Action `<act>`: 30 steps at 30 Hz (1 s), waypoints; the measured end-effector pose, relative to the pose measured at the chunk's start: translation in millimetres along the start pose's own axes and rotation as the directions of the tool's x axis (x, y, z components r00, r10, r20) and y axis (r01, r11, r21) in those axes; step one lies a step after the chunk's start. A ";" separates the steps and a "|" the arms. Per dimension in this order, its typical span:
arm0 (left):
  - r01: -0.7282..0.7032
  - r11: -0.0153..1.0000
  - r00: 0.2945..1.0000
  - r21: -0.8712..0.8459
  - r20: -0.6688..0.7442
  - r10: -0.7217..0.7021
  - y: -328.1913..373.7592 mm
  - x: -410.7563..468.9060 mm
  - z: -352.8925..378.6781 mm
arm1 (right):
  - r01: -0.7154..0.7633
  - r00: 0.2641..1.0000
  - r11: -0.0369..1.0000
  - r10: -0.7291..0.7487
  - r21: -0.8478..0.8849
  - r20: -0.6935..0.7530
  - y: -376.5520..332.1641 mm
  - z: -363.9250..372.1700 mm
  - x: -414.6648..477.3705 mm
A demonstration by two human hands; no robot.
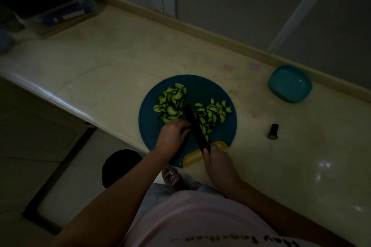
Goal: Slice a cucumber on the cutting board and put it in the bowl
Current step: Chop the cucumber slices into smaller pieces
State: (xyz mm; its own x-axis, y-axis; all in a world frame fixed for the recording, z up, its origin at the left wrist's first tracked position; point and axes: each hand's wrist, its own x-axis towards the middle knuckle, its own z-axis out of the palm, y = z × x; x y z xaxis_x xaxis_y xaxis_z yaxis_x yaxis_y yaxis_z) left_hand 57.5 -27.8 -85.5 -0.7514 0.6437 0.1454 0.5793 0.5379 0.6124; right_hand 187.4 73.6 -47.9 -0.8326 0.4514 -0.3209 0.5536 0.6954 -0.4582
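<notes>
A dim kitchen seen from above, looking down a person's front at a pale bench (120, 56). A round blue board (200, 90) with a yellow handle lies near the front edge of the bench. Two heaps of cucumber slices lie on the board: the left heap (170, 104) towards its far left side, the right heap (212, 114) spread from its middle towards the right. The right hand (218, 166) is wrapped round the handle of a knife (195, 126), whose dark blade runs away from the person between the two heaps, its edge against the right heap. The left hand (172, 136) rests on the board just left of the blade, below the left heap, fingers bent down over something dark; it is too dim to tell whether it grips anything. A short dark cucumber stub (273, 131) lies on the bench to the right of the board, apart from it. A teal bowl (290, 84) sits farther right and back, near the wall, with no slices visible in it. At the far left end of the bench stands a clear plastic box (64, 12).
</notes>
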 end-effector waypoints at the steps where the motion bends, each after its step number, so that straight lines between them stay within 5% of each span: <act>1: 0.001 1.000 1.000 -0.002 0.001 -0.001 0.2 -0.1 0.2 | -0.003 1.000 1.000 0.003 -0.002 -0.001 -0.5 2.3 1.6; 30: 0.085 0.996 0.995 -0.027 0.046 -0.083 0.1 -3.4 1.1 | -0.004 1.000 0.998 0.005 0.060 -0.018 -0.3 -1.7 -8.9</act>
State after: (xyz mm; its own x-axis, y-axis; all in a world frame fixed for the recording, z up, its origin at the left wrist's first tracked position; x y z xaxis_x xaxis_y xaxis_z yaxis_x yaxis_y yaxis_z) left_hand 60.5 -29.3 -86.8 -0.7816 0.6211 0.0578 0.5051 0.5757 0.6430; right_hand 194.6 70.4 -43.5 -0.8300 0.4650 -0.3080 0.5568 0.6588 -0.5059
